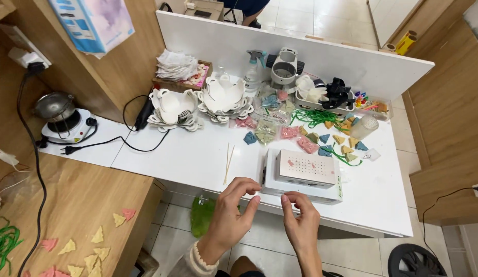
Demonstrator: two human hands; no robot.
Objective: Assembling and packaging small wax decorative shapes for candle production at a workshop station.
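In the head view, both hands are held at the near edge of the white tabletop (pixel 187 159), just in front of a flat white box (pixel 302 175) with a perforated top. The left hand (pixel 233 209) is seen with fingers curled loosely and thumb apart; nothing is gripped by it. The right hand (pixel 300 218) is likewise loosely curled, its fingertips close to the box's near edge, and no object is seen in its grip; whether the box is touched cannot be told. Two thin wooden sticks (pixel 228 163) are laid just left of the box. Behind it, small coloured triangular pieces (pixel 337 141) are scattered among green cords (pixel 313 118). Stacks of white flower-shaped moulds (pixel 198 105) are set farther back, beside a spray bottle (pixel 253 72). A small electric hotplate (pixel 64 123) is placed at far left.
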